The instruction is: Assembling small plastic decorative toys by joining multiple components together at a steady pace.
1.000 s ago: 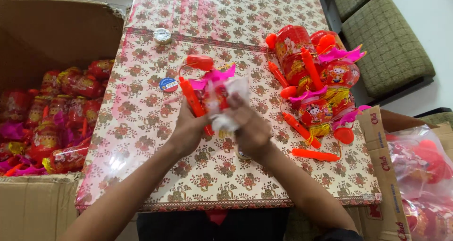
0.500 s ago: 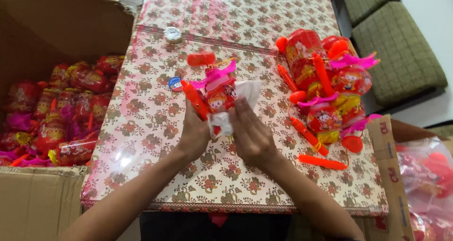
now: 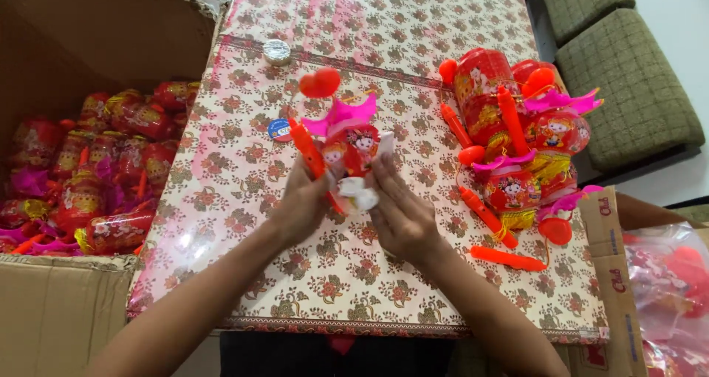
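1. Lantern toy [image 3: 351, 146] is the piece in our hands right now: a small red paper lantern with cartoon figures on it, a pink scalloped collar on top and a red heart standing above that. We hold it up over the middle of the patterned table [image 3: 244, 192], a little above the cloth.
2. Our left hand [image 3: 299, 207] is curled around the orange stick [image 3: 309, 149] that runs alongside the lantern, thumb and fingers closed on it.
3. Our right hand [image 3: 402, 214] has its fingers pressed together and pinches the clear wrapper [image 3: 362, 194] at the lantern's lower end, where the film bunches up white. We cannot tell whether the film already covers the whole toy.
4. By our judgement this piece is part-way: lantern and stick sit together, and the wrapping at the bottom is not yet closed.
5. Done, as far as we can see: the cardboard box [image 3: 111, 52] on the left holds a good many lanterns in shiny film, well apart from our hands.
6. Left to do, as we judge it: a pile of loose lanterns [image 3: 517, 126] lies on the right side of the table with orange sticks [image 3: 509, 259] beside it, apparently unwrapped.
7. Also on the table: a small silver roll [image 3: 277, 52] near the far edge and a blue round badge [image 3: 280, 129] just beside our left hand.
8. A plastic bag [image 3: 665, 273] with more red things sits at the far right, past a carton flap.
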